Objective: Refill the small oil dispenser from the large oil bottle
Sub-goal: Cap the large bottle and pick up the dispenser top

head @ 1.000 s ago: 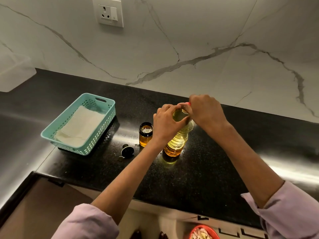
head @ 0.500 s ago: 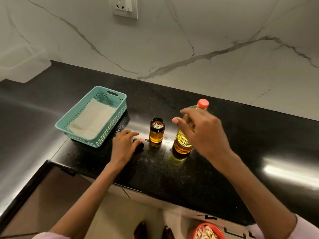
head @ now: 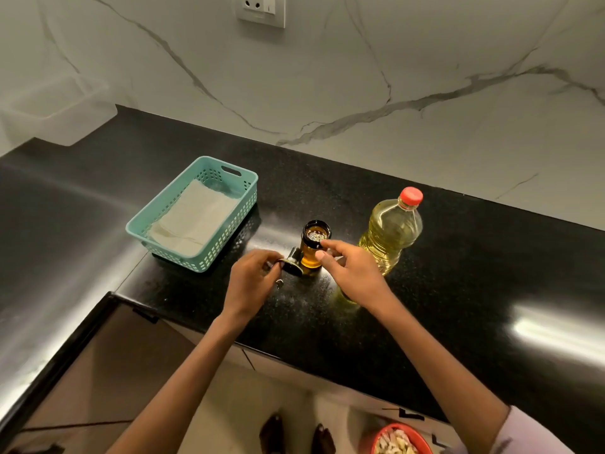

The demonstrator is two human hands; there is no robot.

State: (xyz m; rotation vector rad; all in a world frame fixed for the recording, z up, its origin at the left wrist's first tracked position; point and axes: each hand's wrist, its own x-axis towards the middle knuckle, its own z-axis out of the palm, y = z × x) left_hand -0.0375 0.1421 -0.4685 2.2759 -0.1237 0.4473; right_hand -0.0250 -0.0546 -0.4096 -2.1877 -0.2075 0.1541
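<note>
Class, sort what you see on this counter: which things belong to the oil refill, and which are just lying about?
Belong to the job:
- small oil dispenser, open
- dispenser's pour cap, held in the left hand
- large oil bottle, red cap on
- right hand, at the dispenser

Lying about:
- teal basket with paper towel
- red bowl
- wall socket

Dispenser [head: 315, 244] stands between basket [head: 196, 214] and bottle [head: 391, 231].

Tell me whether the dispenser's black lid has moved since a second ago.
Yes. The black lid lay on the counter apart from the small dispenser; now the left hand holds it tilted, right beside the dispenser.
</note>
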